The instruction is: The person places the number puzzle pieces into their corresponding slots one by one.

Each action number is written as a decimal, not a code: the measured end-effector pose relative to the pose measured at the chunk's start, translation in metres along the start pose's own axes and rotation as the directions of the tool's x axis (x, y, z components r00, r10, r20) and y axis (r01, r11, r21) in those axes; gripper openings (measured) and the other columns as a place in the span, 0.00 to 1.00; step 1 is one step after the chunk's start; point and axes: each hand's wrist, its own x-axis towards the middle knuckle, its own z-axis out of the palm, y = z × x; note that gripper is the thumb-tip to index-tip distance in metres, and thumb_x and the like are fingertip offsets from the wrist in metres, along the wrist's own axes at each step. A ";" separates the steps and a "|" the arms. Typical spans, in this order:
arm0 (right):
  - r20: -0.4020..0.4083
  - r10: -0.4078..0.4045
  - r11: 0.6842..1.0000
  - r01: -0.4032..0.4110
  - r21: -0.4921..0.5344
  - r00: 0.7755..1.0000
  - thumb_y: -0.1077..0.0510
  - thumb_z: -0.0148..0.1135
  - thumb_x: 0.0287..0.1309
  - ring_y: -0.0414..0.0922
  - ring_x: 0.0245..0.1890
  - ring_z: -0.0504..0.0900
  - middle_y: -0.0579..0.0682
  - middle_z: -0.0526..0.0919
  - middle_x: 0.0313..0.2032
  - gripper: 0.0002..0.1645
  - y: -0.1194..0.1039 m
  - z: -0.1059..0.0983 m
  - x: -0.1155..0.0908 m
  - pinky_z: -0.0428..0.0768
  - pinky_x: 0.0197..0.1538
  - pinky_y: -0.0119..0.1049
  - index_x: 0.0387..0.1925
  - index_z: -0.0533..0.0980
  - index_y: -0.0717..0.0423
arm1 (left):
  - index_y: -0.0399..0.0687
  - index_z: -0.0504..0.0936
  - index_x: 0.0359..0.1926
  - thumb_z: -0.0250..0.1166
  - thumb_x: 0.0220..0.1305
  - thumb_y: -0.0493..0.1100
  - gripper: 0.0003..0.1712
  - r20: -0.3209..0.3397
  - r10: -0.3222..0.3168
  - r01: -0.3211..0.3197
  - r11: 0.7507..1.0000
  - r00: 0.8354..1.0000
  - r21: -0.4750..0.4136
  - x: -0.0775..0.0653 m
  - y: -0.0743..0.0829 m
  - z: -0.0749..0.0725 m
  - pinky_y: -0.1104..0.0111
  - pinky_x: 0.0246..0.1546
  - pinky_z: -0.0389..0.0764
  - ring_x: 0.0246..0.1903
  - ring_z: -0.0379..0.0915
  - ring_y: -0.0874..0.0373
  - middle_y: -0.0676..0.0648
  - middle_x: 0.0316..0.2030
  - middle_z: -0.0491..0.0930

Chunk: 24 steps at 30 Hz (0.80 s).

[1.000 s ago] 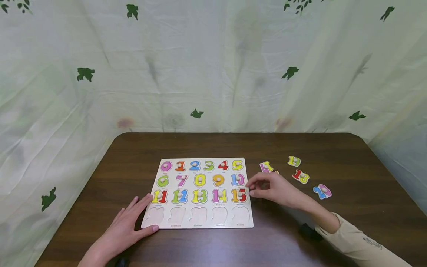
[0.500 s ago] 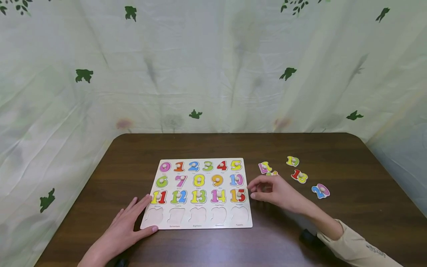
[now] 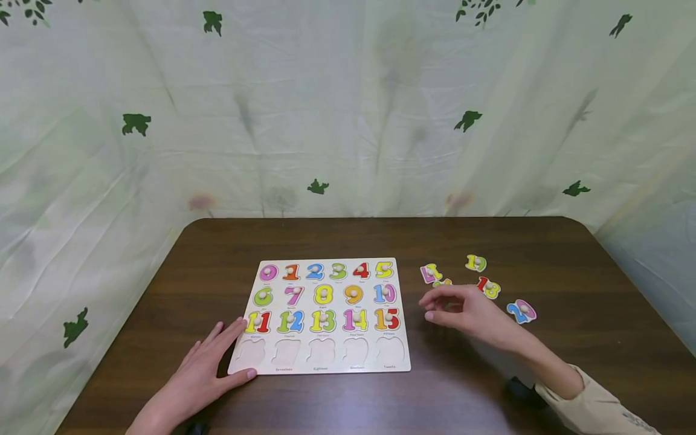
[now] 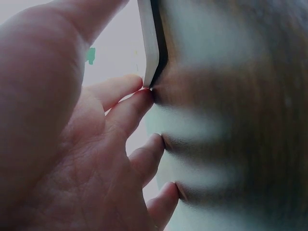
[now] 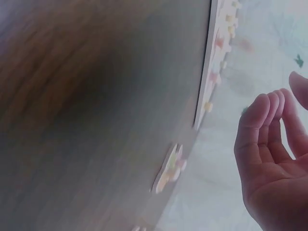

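Note:
A white number puzzle board [image 3: 405, 361] lies on the table, its upper three rows filled with knobbed pieces 0 to 15 and its bottom row showing bare recesses. My left hand [image 3: 196, 374] rests at the board's left side, thumb on the lower left corner. In the left wrist view, two fingertips touch the board's edge [image 4: 150, 43] and the other fingers reach the tabletop. My right hand [image 3: 475, 315] hovers right of the board, fingers loosely bent, nothing between them. Beyond it lie a pink-and-yellow piece [image 3: 431, 273] and another piece [image 3: 443, 283], partly hidden by the hand.
Farther right lie the knobbed 19 piece [image 3: 476, 263], the red-and-yellow 18 piece [image 3: 491, 289] and the blue-and-pink 20 piece [image 3: 522, 311]. A pale curtain [image 3: 348, 121] with green leaf shapes hangs behind the brown table [image 3: 228, 241].
My right hand has drawn away from the board's right edge, moving right toward the loose pieces. The left hand has stayed on the board's left side.

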 end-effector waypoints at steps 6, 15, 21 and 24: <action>-0.052 0.015 1.000 -0.015 0.002 0.999 0.56 0.71 0.58 0.45 0.35 0.81 0.46 0.84 0.35 0.12 0.002 -0.017 -0.009 0.82 0.39 0.34 0.43 0.82 0.54 | 0.46 0.64 0.72 0.71 0.49 0.70 0.56 -0.001 0.002 -0.002 1.000 1.000 -0.004 0.000 0.001 0.000 0.30 0.60 0.50 0.69 0.47 0.30 0.37 0.70 0.62; -0.137 -0.016 0.999 0.010 -0.050 0.990 0.60 0.69 0.60 0.45 0.34 0.81 0.50 0.84 0.37 0.10 0.003 -0.055 -0.019 0.83 0.33 0.35 0.43 0.82 0.53 | 0.45 0.64 0.72 0.70 0.49 0.70 0.57 0.014 -0.012 0.012 1.000 1.000 -0.001 0.000 0.001 0.000 0.30 0.60 0.49 0.69 0.47 0.30 0.36 0.70 0.61; -0.147 -0.012 0.997 0.001 -0.071 0.989 0.60 0.67 0.61 0.48 0.35 0.84 0.55 0.85 0.40 0.10 0.005 -0.072 -0.021 0.83 0.35 0.34 0.45 0.81 0.55 | 0.46 0.64 0.72 0.71 0.49 0.70 0.56 0.013 -0.009 0.009 1.000 1.000 -0.003 0.000 0.001 0.000 0.29 0.60 0.50 0.69 0.47 0.30 0.36 0.70 0.61; -0.139 -0.010 0.995 -0.004 -0.097 0.990 0.60 0.67 0.61 0.49 0.37 0.85 0.57 0.85 0.41 0.11 0.011 -0.077 -0.018 0.83 0.37 0.32 0.46 0.81 0.54 | 0.45 0.64 0.72 0.71 0.49 0.70 0.56 0.011 -0.008 0.008 1.000 1.000 -0.001 0.000 0.001 0.000 0.29 0.59 0.50 0.69 0.47 0.30 0.36 0.70 0.61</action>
